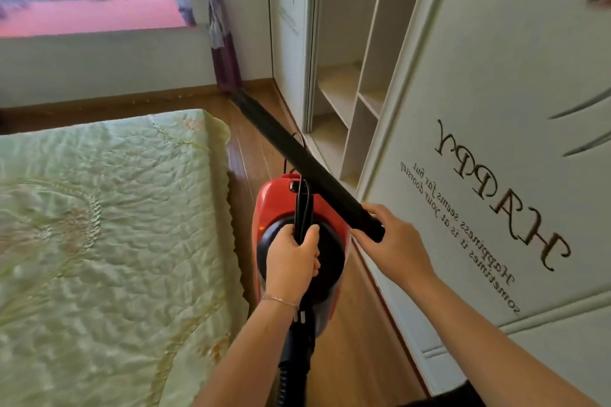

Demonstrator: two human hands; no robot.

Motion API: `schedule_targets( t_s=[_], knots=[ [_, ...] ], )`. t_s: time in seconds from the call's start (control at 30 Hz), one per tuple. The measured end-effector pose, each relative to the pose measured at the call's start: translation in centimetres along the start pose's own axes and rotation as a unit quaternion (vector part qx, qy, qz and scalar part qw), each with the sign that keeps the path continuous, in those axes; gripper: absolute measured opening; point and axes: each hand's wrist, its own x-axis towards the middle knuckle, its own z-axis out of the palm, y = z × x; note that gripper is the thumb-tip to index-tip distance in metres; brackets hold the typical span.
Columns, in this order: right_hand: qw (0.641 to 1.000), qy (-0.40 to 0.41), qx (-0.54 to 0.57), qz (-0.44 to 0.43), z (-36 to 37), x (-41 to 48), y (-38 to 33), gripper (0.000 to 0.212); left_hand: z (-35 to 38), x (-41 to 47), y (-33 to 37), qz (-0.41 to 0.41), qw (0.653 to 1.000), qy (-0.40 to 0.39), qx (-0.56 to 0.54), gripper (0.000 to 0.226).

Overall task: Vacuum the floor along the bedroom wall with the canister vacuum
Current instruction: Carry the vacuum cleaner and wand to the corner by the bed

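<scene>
The right hand gripped the black wand, long axis running toward eleven o'clock, tip by the curtain (wall corner); the left hand, at nine o'clock, clutched the red canister by its handle.

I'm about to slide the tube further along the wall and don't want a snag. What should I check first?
1. Right hand grips the near end of the tube: ok.
2. Left hand grips the vacuum by its black handle: ok.
3. Tube tip clear of the curtain: not ok, it sits right at the hem, which looks likely to get sucked in.
4. Cord free of tangles: cannot tell, it is bunched in the left hand and loops near the tube.
5. Floor between bed and wardrobe: ok, nothing visible in the way.
6. Vacuum running: cannot tell.
</scene>
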Motion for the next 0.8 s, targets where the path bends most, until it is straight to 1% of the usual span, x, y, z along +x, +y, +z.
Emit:
schedule_targets(
  t_s=[0.1,0.23,0.4,0.53,0.67,0.8],
  knots=[
    [1.000,-0.018,0.009,-0.023,1.3,5.0,-0.1,0.043,-0.2,4.3,1.0,0.000,1.000,0.023,0.010,0.018],
    [0.997,-0.047,0.033,-0.044,3.8,12.1,0.8,0.045,-0.2,10.9,1.7,-0.006,0.998,0.057,0.014,0.017],
    [0.991,-0.091,0.068,-0.065,6.8,23.9,1.7,0.043,0.4,21.1,3.7,-0.023,0.995,0.093,0.026,0.017],
    [0.989,-0.114,0.056,-0.072,8.0,33.8,1.5,0.044,0.4,29.0,7.0,-0.040,0.991,0.127,0.014,0.017],
    [0.987,-0.123,0.064,-0.078,9.2,42.1,0.6,0.044,0.1,35.8,10.2,-0.020,0.987,0.158,0.021,0.017],
    [0.985,-0.128,0.068,-0.092,10.4,49.2,-0.4,0.045,-0.8,41.9,12.7,-0.005,0.983,0.183,0.002,0.021]
  ],
)
